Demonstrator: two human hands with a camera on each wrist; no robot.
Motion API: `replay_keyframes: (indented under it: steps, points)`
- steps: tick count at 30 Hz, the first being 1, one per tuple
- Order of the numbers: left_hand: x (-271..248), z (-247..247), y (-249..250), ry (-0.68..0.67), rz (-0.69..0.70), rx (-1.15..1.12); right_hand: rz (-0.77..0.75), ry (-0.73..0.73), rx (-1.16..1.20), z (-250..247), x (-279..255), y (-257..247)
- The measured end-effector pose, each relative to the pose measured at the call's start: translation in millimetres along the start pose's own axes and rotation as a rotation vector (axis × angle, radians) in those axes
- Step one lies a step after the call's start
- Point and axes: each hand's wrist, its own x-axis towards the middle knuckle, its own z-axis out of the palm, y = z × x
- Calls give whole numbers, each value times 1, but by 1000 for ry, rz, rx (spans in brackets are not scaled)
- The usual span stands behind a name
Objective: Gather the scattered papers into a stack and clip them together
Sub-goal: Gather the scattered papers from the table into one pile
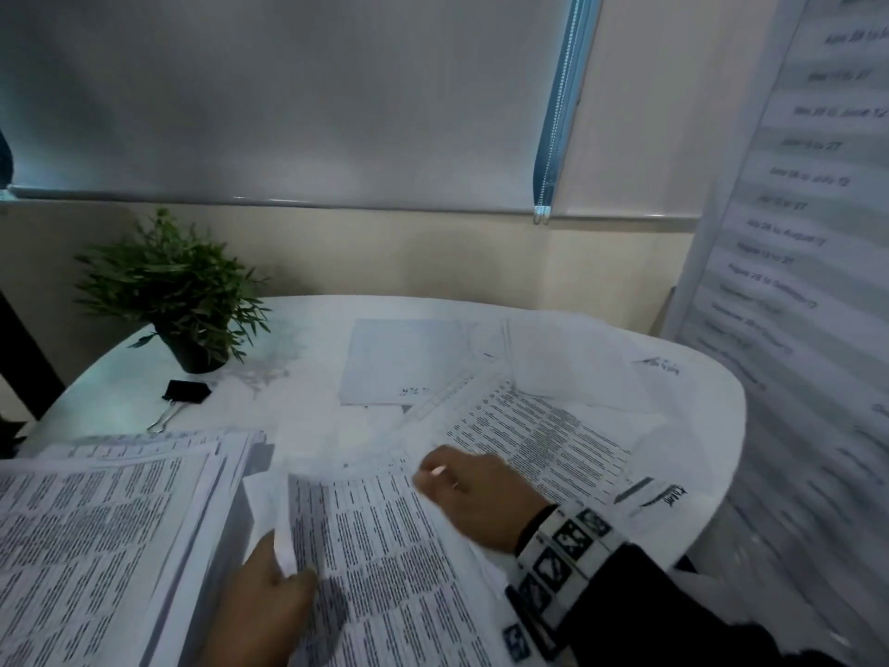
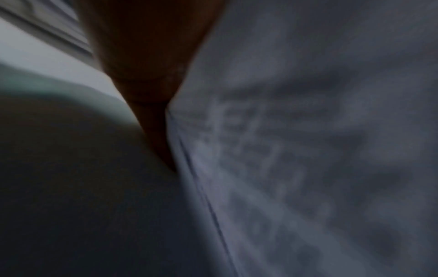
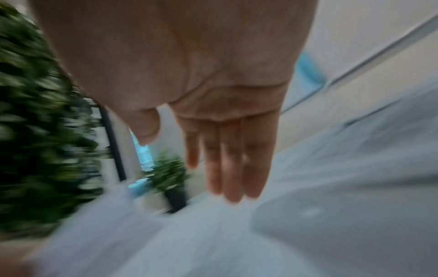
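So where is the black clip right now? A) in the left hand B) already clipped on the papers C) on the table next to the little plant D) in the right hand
C: the black binder clip lies alone on the table just in front of the potted plant, apart from both hands and not on any papers.
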Motion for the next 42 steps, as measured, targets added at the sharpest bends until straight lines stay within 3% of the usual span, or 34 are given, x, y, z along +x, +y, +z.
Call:
replay_keyframes:
  steps: [2, 5, 11, 14, 18, 20, 21, 24, 27, 29, 31, 33, 35, 38, 40, 42]
  points:
    - [-2, -4, -4, 9, 38, 25, 226, 61, -326, -19, 12, 40]
    - [-4, -3, 0, 95, 30, -64, 393, -69, -543, -27, 9, 70]
    - [11, 1, -9, 194, -112, -188, 231, 7, -739, -28, 7, 69]
    - [12, -3, -19, 204, -76, -103, 192, 34, -786, -27, 7, 62]
    - [4, -1, -16, 263, 26, -134, 254, 205, -550, -49, 4, 49]
    - [2, 1, -14, 216, 36, -127, 150, 363, -375, -53, -4, 33]
    - [2, 1, -16, 211, 30, -145, 47, 374, -321, -48, -12, 21]
    - [12, 1, -19, 173, -72, -315, -199, 140, -290, -5, -32, -20]
    - [13, 2, -15, -22, -188, -467, -264, -85, -248, 43, -39, -46]
    - [9, 1, -11, -57, -115, -337, -301, -165, -154, 50, -37, -52]
    - [6, -1, -12, 63, -54, -187, -241, -162, -78, 35, -22, -45]
    - [8, -1, -16, 99, -35, -162, -106, -20, -116, 7, 4, -16]
    - [6, 1, -15, 124, -34, -154, 127, 90, -327, -26, 32, 29]
    - [4, 5, -16, 102, -42, -224, 484, 67, -536, -57, 49, 94]
    - [3, 6, -15, 79, -65, -290, 578, 51, -546, -66, 50, 127]
    - [0, 5, -9, 70, -62, -300, 579, 73, -518, -69, 51, 141]
